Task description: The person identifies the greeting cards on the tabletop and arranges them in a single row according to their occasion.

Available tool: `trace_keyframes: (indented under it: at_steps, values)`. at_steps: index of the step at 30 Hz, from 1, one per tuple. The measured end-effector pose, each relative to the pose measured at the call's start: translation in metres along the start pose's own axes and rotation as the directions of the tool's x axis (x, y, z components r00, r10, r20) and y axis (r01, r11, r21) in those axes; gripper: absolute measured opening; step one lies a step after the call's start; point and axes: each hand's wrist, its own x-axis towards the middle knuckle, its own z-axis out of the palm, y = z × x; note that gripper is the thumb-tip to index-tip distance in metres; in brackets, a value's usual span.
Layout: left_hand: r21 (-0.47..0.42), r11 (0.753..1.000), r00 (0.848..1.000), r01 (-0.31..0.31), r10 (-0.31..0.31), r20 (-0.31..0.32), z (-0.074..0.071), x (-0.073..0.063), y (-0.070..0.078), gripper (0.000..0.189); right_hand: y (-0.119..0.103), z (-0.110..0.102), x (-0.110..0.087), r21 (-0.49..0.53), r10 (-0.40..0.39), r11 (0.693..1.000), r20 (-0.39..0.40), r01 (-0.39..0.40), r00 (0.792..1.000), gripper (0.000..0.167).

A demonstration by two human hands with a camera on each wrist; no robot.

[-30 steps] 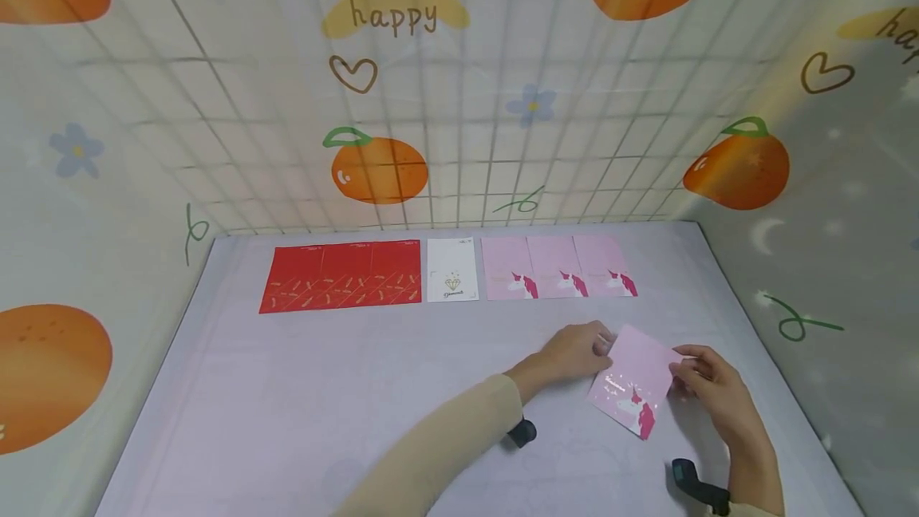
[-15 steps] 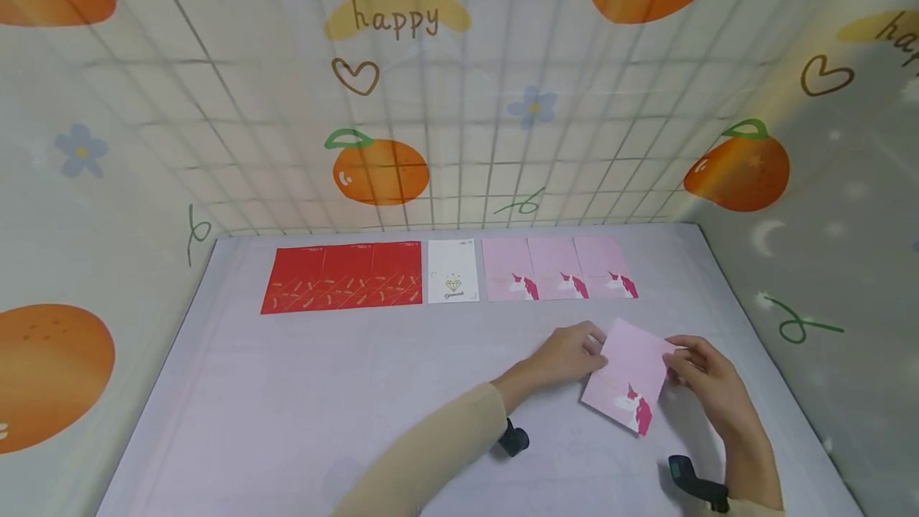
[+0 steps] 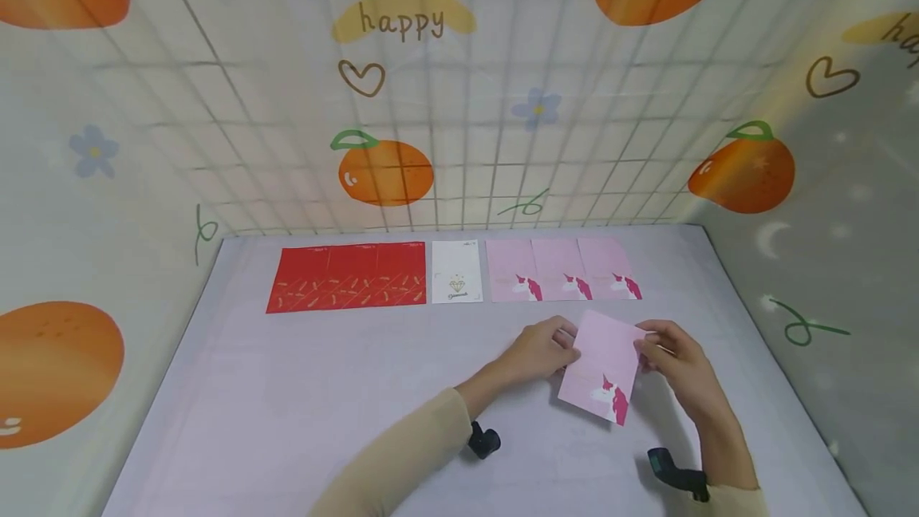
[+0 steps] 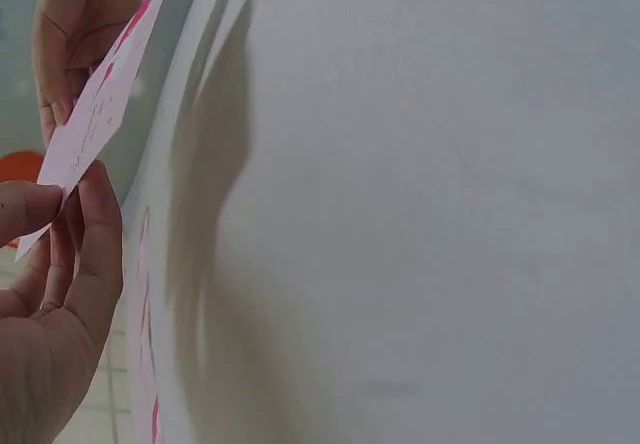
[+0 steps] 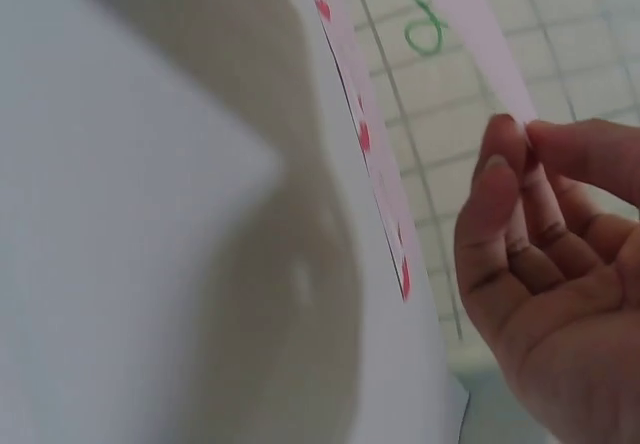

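Note:
Both hands hold a pink unicorn card (image 3: 601, 361) by its side edges, tilted a little above the white table, its shadow falling below. My left hand (image 3: 540, 351) pinches the left edge, thumb on the face. On the opposite edge, near the upper corner, my right hand (image 3: 676, 361) pinches with thumb and fingers. From the left wrist the card (image 4: 100, 114) is seen nearly edge-on, with small writing on it. The right wrist view has the thumb and fingertips meeting at the edge of the card (image 5: 490, 39).
Along the back of the table lies a row: several red cards (image 3: 347, 278) at the left, a white diamond card (image 3: 456, 271), then several pink unicorn cards (image 3: 558, 262). A printed curtain (image 3: 488, 102) rises behind and at the sides. Dark wrist cameras (image 3: 484, 441) sit under the forearms.
Both hands have moved left together and slightly back, carrying the pink card between them. The card has turned somewhat more upright in the view. The row at the back stays put.

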Motion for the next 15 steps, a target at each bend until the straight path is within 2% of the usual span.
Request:
trace_keyframes:
  at_steps: [8, 15]
  values:
    - [-0.106, 0.994, 1.0, -0.006, 0.005, -0.01, -0.021, -0.017, -0.013, 0.031, -0.014, 0.026, 0.008, 0.029, 0.023, 0.999, 0.003, -0.023, 1.0, 0.042]
    - [-0.148, 0.989, 1.0, -0.013, 0.009, -0.025, -0.038, -0.035, -0.026, 0.031, -0.028, 0.051, 0.012, 0.039, 0.013, 0.999, 0.029, -0.014, 0.999, 0.039]
